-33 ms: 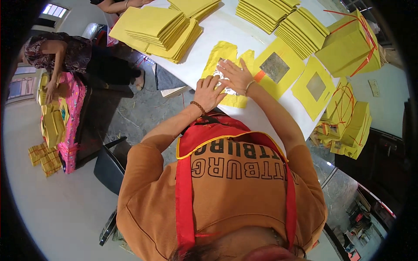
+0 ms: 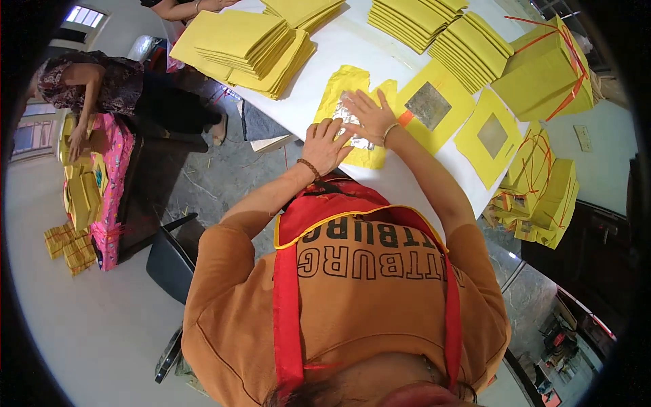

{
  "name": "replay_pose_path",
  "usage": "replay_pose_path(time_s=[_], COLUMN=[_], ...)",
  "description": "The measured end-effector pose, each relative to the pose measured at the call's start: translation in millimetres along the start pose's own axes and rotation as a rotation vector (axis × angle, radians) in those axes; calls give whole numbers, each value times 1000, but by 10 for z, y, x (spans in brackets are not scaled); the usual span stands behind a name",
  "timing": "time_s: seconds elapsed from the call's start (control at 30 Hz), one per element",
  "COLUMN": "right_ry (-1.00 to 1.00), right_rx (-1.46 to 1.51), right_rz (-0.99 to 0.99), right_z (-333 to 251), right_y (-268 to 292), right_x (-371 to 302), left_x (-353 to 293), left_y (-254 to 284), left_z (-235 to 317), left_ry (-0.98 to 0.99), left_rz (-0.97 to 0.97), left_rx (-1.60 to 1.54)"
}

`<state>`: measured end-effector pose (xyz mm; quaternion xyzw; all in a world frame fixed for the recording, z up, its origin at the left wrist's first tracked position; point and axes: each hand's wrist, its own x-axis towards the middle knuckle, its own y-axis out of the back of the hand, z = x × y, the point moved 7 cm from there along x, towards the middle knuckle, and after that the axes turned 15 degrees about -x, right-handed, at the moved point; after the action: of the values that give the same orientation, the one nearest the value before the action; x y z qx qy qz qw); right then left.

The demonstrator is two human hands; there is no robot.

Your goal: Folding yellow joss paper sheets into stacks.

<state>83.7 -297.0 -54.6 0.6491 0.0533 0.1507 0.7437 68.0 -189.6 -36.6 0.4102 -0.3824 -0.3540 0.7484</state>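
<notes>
A: Leftmost?
B: Stack of folded yellow paper [image 2: 241,41] on the white surface [image 2: 302,102], beyond the left hand [image 2: 324,146].
A: Hands?
B: Both palm down, fingers spread. Left at near edge of crinkled silver foil sheet [image 2: 344,117]; foil lies on irregular-edged yellow paper [image 2: 347,76]. Right hand [image 2: 371,121] flat over foil, beside left; contact between them unclear.
A: Rightward?
B: Yellow sheet bearing grey square [image 2: 456,112], just beside right hand.
</notes>
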Motion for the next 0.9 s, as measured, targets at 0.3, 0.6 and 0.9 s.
replay_pose_path(time_s=[0.3,0.6,0.9], right_ry=[-162,-360,80], right_rx=[-60,-144,43], right_rz=[-48,8,-24], right_z=[360,465,62], right_y=[-218,1,-206], right_x=[154,405,654], left_x=[10,37,44], left_y=[23,57,37], left_z=[-47,3,-58], left_ry=[71,41,86], left_rz=[-18,14,-24], left_rx=[-31,-47,-59])
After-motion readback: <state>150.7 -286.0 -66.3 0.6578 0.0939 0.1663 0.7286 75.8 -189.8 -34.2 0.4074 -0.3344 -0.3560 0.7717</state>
